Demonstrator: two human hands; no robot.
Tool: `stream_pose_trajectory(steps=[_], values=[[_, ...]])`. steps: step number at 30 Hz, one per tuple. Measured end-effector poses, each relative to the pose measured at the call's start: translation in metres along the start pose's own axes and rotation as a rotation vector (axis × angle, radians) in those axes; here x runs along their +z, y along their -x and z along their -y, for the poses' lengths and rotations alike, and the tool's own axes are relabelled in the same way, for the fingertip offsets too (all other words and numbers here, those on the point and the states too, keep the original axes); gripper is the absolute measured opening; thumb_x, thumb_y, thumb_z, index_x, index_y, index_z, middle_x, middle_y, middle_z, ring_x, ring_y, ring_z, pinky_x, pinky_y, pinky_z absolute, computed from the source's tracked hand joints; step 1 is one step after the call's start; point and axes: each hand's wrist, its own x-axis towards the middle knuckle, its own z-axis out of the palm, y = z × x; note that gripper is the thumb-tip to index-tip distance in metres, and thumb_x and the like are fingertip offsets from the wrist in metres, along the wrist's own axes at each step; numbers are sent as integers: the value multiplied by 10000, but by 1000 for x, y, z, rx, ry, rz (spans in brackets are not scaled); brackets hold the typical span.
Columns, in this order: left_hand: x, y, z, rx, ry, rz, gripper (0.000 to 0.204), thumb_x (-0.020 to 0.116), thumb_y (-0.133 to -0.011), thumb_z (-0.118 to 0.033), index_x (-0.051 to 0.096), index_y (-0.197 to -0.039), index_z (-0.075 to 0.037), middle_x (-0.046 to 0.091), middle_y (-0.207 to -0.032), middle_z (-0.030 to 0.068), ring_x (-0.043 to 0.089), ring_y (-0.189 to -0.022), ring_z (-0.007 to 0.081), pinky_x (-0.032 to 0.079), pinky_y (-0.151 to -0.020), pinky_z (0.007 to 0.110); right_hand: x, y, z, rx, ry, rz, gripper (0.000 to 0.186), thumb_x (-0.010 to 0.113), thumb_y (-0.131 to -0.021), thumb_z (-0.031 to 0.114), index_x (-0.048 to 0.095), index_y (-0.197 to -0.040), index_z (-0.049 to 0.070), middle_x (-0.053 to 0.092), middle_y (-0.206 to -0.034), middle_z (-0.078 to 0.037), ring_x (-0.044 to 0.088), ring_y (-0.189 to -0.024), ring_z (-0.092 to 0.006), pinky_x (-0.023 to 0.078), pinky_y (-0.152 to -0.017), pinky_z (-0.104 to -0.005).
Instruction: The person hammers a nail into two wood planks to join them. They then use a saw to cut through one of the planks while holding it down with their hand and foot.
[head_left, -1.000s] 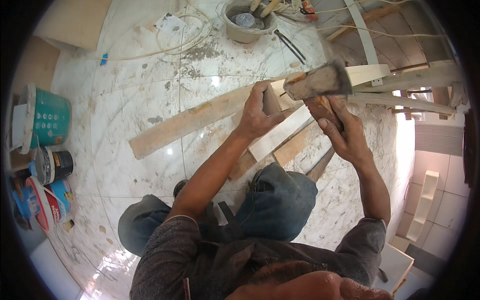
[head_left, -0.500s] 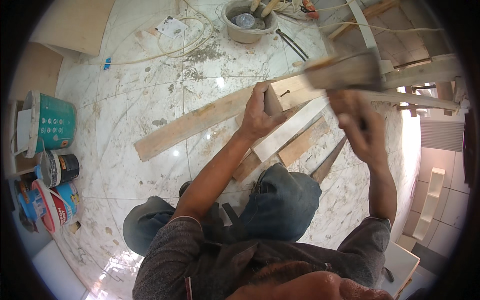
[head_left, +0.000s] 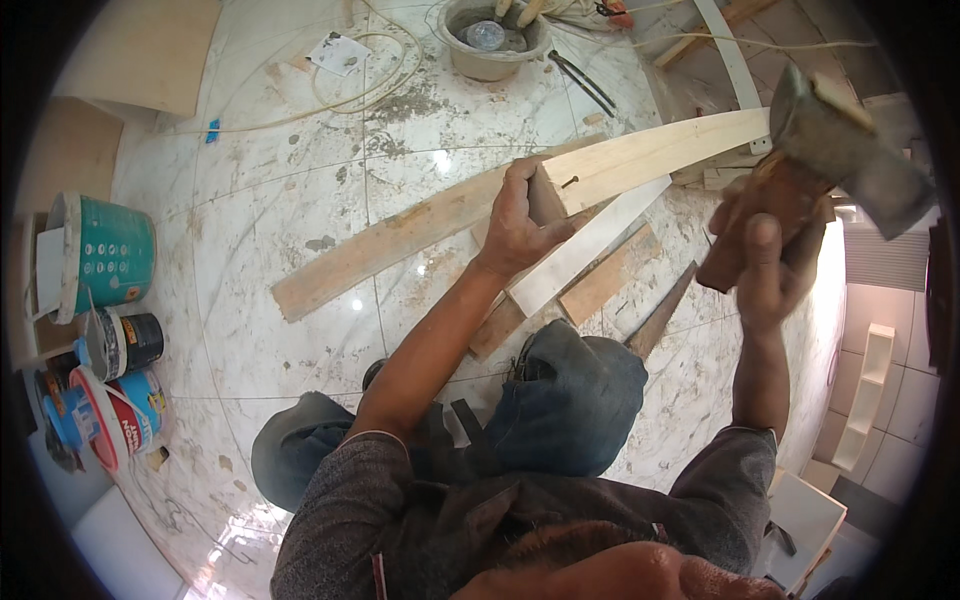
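My left hand (head_left: 522,218) presses down on a long pale wooden plank (head_left: 640,160) that lies slantwise over the marble floor, with a nail (head_left: 570,183) sticking out of it just right of my fingers. My right hand (head_left: 765,268) is shut on the wooden handle of a hammer (head_left: 845,150), raised high to the right of the plank, its grey metal head up near the frame's edge. A white strip (head_left: 590,245) and short brown offcuts (head_left: 610,278) lie under the plank. My knees are bent below.
A grey bucket (head_left: 490,40) with tools stands at the top. A green tub (head_left: 100,255) and paint cans (head_left: 120,345) line the left. A cable (head_left: 340,95) loops over the floor. More wooden strips (head_left: 730,60) and white shelving (head_left: 865,395) sit right.
My right hand has swung the hammer up and to the right, away from the plank. My left hand stays on the plank by the nail.
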Motion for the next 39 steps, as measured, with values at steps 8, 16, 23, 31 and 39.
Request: stream_pose_trajectory(steps=[8,16,23,31,39], values=[[-8,-1,9,58,34,-8,865,812,-746,-388,317,-1318,33,481,-1186,182,518,-1096,257,452,-934,388,6,-3,-7,8,170,109,423,600,-929,187,503,-1286,-18,654,-1075,-200,669,-909,-298,529,-784,-362],[-7,-3,3,-29,106,17,846,812,-751,-338,306,-1318,33,479,-1200,169,505,-1115,254,430,-967,387,5,-8,-18,71,478,384,504,604,-916,192,453,-1325,-61,680,-1015,-191,674,-915,-257,511,-800,-375],[-1,-4,0,3,-9,8,850,825,-726,-354,335,-1302,35,487,-1206,189,529,-1093,272,442,-945,390,4,4,-34,-25,382,252,507,607,-930,193,438,-1340,-55,670,-971,-170,656,-833,-208,509,-728,-321],[-4,-7,-5,-11,-2,-8,854,841,-695,-369,370,-1285,32,488,-1162,177,514,-1061,268,427,-941,382,4,3,-26,-20,-42,-70,462,597,-937,148,458,-1324,-63,674,-1079,-172,669,-901,-205,521,-748,-292],[-8,-4,-2,-38,100,-10,835,830,-708,-373,378,-1279,36,502,-1153,185,513,-1073,276,420,-939,389,7,-5,-13,53,245,141,455,616,-908,109,471,-1295,-81,668,-1073,-228,676,-952,-268,524,-796,-347]])
